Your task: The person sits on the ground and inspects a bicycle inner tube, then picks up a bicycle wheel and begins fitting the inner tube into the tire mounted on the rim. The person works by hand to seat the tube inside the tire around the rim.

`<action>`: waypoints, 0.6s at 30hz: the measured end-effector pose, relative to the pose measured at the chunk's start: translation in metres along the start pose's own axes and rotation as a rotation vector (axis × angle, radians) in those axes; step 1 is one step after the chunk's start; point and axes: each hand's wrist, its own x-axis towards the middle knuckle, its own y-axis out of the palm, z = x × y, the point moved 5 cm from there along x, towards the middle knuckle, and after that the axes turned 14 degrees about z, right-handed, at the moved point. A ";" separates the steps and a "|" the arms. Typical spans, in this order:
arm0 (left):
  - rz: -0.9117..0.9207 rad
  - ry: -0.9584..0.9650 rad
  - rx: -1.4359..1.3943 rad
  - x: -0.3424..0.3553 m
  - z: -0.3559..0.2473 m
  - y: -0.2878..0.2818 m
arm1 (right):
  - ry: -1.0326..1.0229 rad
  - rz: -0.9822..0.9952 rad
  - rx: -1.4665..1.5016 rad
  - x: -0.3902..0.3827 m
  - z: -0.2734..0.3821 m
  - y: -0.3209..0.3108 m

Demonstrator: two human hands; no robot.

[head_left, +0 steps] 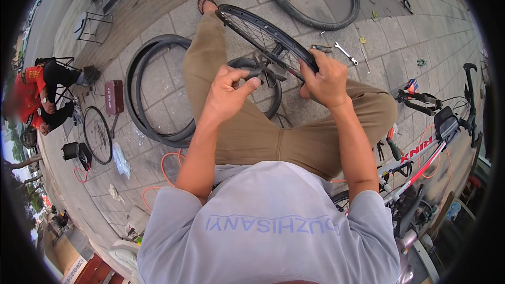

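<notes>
My left hand (230,93) is closed on a black inner tube (275,106), its thumb and fingers pinching it just left of the wheel's lower side. My right hand (326,76) grips the black rim of a spoked bicycle wheel (270,30), which is held tilted above the paving between my legs. The tube loops down below the wheel, partly hidden behind my hands. Large black tyres (141,95) lie beside my left leg. A silver wrench (347,54) lies on the paving beyond my right hand, next to smaller tools (322,48).
A bicycle (421,152) is at my right, with orange hose (168,165) on the ground. Another tyre (355,5) lies ahead. A seated person in red (32,94) is at the left, near a loose wheel (98,152), a brown case (113,95) and a folding stool (90,23).
</notes>
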 end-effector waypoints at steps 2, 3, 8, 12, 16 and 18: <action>-0.135 0.155 0.267 -0.003 -0.017 -0.025 | 0.062 -0.014 0.041 0.002 -0.001 0.002; -0.162 0.197 0.233 -0.003 -0.027 -0.040 | 0.093 -0.020 0.062 0.002 -0.001 0.003; -0.073 0.024 -0.826 0.017 -0.029 -0.068 | 0.309 0.067 0.204 -0.001 0.000 0.002; 0.016 0.069 -1.046 0.037 -0.039 -0.051 | 0.324 0.152 0.201 -0.003 0.007 -0.003; 0.092 0.096 -1.218 0.053 -0.041 -0.007 | 0.210 0.125 0.122 -0.010 0.015 -0.012; 0.112 0.057 -1.290 0.056 -0.040 0.011 | 0.221 0.122 0.164 -0.011 0.025 -0.016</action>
